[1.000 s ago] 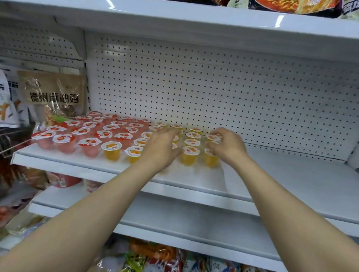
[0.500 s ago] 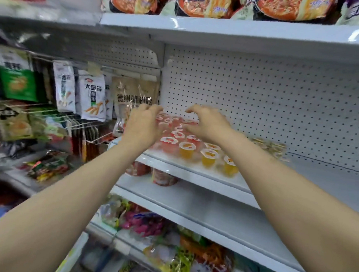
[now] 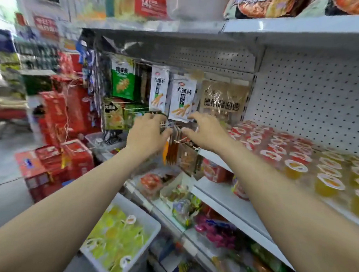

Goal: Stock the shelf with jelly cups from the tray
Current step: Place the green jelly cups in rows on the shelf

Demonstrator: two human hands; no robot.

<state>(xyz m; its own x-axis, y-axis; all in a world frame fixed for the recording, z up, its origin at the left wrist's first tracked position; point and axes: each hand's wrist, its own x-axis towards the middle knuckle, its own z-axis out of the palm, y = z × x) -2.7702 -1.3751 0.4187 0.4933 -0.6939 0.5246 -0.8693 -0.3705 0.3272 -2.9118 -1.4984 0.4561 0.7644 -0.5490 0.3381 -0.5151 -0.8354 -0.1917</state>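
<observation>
Red and yellow jelly cups [image 3: 295, 157] stand in rows on the white shelf [image 3: 215, 192] at the right. A white tray [image 3: 148, 218] on the floor at lower centre holds several green-yellow jelly cups [image 3: 113, 239]. My left hand [image 3: 147, 131] and my right hand [image 3: 206, 131] hover in the air, left of the shelf and in front of hanging snack packets. Both have relaxed, spread fingers and hold nothing. The tray lies below my left forearm.
Snack packets [image 3: 183, 98] hang on wire hooks behind my hands. Red boxes [image 3: 56, 149] are stacked on the floor at the left. Lower shelves hold bagged goods [image 3: 217, 230]. Noodle packs [image 3: 264, 4] sit on the top shelf.
My view has swung left and down, bringing the tray into sight. Both hands have left the cups on the shelf and moved left, empty.
</observation>
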